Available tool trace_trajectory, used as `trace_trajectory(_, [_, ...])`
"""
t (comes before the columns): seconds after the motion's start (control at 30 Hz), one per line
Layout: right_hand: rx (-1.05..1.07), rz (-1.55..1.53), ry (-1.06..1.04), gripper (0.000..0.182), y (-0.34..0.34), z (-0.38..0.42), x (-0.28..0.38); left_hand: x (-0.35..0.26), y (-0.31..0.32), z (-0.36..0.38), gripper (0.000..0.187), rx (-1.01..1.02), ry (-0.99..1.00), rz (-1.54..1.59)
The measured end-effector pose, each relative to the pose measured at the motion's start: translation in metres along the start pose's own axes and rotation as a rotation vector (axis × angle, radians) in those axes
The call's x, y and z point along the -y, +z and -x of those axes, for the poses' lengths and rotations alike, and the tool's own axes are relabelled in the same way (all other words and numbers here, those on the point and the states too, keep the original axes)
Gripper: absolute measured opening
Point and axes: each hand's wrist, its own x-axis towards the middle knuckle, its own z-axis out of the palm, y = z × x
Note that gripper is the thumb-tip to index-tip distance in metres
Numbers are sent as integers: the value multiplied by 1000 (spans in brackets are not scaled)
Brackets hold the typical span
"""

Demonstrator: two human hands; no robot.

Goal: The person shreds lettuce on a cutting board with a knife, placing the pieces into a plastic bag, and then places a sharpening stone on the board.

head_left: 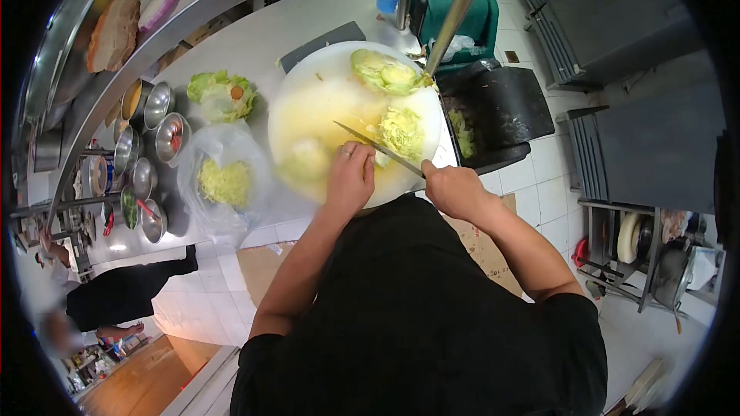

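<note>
Left hand (351,177) pressed palm-down on the round white cutting board (324,96), fingers curled over a pale cabbage piece (308,158) lying at the board's near edge; ring visible on one finger. Right hand (455,189) closed around the handle of a long knife (370,142), blade slanting up and left across the board, passing just beside the left hand's fingertips. Chopped cabbage (401,131) heaped just beyond the blade, near the board's right side. Cabbage halves (385,72), cut faces up, resting at the board's far edge beside a slanted metal pole (455,11). Board itself lying on a white table (247,46).

Left of the board, a clear plastic bag (220,177) holding shredded cabbage; beyond it, a loose leafy cabbage head (222,96) on the table. Further left, a cluster of small steel bowls (150,154), some with seasonings inside. Right of the board, a dark bin (497,119) with green scraps along its inner wall, and a green container (462,19) behind it. On the steel shelf above, at upper left, a brown slab (114,35) and a purple-white vegetable (158,6). At lower left, another person in dark trousers (123,293), standing on the tiled floor well apart from the table.
</note>
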Motion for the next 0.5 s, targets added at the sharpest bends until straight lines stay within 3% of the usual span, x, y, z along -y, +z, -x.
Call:
trace_trajectory(0.13, [94, 34, 15, 16, -29, 9, 7, 1, -1, 1, 9, 5, 5, 15])
trace_trajectory(0.33, [51, -58, 12, 18, 1, -5, 2, 3, 3, 4, 11, -35, 16, -3])
trace_trajectory(0.5, [91, 0, 17, 19, -18, 7, 10, 7, 5, 7, 8, -37, 15, 36])
